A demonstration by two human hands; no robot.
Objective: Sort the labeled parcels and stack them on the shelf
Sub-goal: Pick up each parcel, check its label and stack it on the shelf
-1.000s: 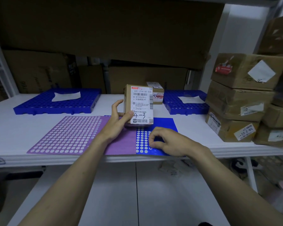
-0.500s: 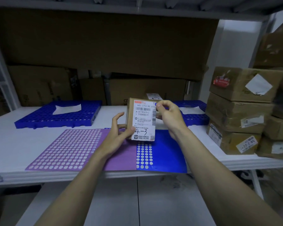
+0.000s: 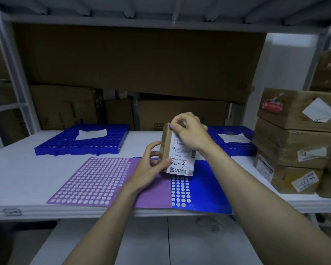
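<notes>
Here left hand (image 3: pixel 149 167) grips parcel (image 3: pixel 165 142); right hand (image 3: pixel 189 132) presses its top.

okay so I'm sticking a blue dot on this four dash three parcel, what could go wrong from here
1. The left hand holds the parcel only near its bottom corner; pressing the blue dot at the top with the right hand could tip it out of that grip.
2. The dot sits right at the label's top corner edge, so it may fold over and stick poorly.
3. The blue sticker sheet overhangs the shelf front; a forearm could drag it off.
</notes>
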